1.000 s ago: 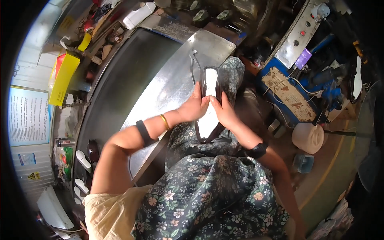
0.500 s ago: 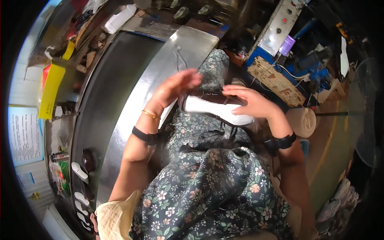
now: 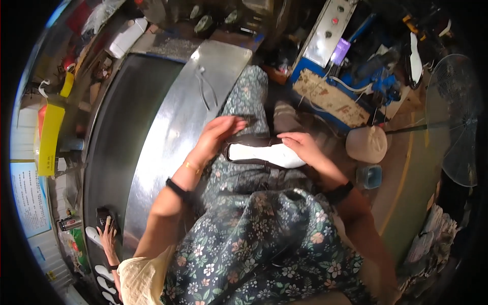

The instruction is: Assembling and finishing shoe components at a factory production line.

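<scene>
Across my lap lies a dark shoe upper (image 3: 227, 152) around a white, sole-shaped shoe last (image 3: 251, 153), its white underside facing up. My right hand (image 3: 301, 146) grips the wider right end of the shoe, with fingers bent over its far edge. Just beyond the narrow left end, my left hand (image 3: 222, 128) hovers with bent fingers drawn together. Whatever is between those fingertips is too small to make out. A floral apron (image 3: 254, 234) covers my lap beneath the shoe.
To my left runs a dark conveyor belt (image 3: 132, 96) beside a shiny metal ledge (image 3: 173, 101) holding tweezers (image 3: 206, 89). A co-worker's hand (image 3: 108, 239) touches a dark shoe (image 3: 103, 216) near several white lasts (image 3: 104, 273). Right stand a blue machine (image 3: 310, 68), bucket (image 3: 367, 144) and fan (image 3: 457, 117).
My left hand has come lower and closer to the shoe, which now lies flatter. My right hand stays on the shoe. A co-worker's hand has reached the dark shoe on the belt.
</scene>
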Demonstrator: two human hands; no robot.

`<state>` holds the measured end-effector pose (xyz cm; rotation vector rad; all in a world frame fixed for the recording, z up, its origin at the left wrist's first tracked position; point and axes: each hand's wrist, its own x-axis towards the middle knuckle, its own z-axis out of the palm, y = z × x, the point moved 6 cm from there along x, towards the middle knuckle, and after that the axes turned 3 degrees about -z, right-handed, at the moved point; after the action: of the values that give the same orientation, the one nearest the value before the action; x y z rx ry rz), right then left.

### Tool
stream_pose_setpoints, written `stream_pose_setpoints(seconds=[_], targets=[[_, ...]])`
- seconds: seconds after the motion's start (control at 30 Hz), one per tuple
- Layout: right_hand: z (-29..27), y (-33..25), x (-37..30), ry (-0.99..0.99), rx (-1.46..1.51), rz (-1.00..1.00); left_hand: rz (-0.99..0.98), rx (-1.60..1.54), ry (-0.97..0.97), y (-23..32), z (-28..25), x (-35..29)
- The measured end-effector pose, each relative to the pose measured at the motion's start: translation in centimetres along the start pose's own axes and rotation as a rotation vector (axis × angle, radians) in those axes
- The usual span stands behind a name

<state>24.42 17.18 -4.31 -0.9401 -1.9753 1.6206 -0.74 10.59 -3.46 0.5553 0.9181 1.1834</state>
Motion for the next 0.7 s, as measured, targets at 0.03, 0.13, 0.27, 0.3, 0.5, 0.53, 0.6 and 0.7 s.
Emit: stream_pose_setpoints(seconds=[0.03, 0.13, 0.27, 0.3, 0.5, 0.53, 0.6, 0.7], targets=[[-0.2, 1.5, 0.3, 0.031, 0.178, 0.087, 0.090, -0.052, 0.055, -0.6, -2.2, -1.1], [1.6, 1.7, 2.7, 0.048, 0.696, 0.230, 0.268, -0.113, 0.156, -0.9, -0.8, -4.5], [9.3, -1.2, 7.2, 0.062, 0.592, 0.272, 0.370, -0.246, 0.447, 1.2, 0.3, -4.9], [8.9, -4.5, 8.2, -0.084, 0.268, 0.055, 0.292, -0.441, 0.400, 1.2, -4.3, -3.9], [-12.9, -14.0, 11.6, 0.211, -0.234, -0.223, 0.219, 0.919, 1.098, 10.1, -11.4, -11.3], [-20.7, -12.3, 11.6, 0.483, -0.250, 0.081, 0.162, 1.288, 1.212, 11.5, -8.0, -12.6], [-26.6, -21.1, 8.8, 0.600, -1.085, -0.290, 0.195, 1.195, 0.792, 8.2, -10.4, -11.6], [-42.7, -20.5, 1.2, 0.858, -1.623, 0.403, 0.352, 1.295, 0.881, 6.8, -8.7, -9.4]])
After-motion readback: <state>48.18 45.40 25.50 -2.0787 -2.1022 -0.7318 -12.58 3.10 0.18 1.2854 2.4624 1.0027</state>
